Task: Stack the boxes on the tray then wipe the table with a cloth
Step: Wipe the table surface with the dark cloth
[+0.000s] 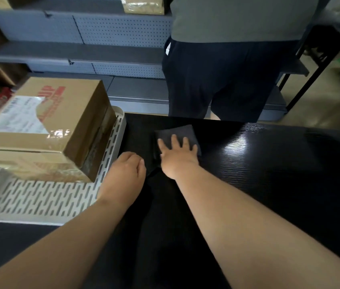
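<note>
Listing from the left: two cardboard boxes (40, 130) stacked one on the other — the upper with a white shipping label and red print on top, clear tape across both — standing on the far part of a white slotted tray (40, 201), whose near half is bare. Left hand (126, 172): just right of the tray's rim, knuckles up, fingers curled loosely under, gripping nothing visible; whether it touches the tray edge cannot be told. Dark cloth (177, 133): folded, lying flat on the black table (269, 163) just beyond and under the right hand. Right hand (178, 156): close beside the left, palm down and fingers spread flat on the cloth, pressing rather than grasping. Table surface to the right of this hand — glossy, wood-grained, with a bright reflection. Beyond both hands: a second person (233, 59) in grey top and dark shorts, standing at grey pegboard shelving (102, 38).
</note>
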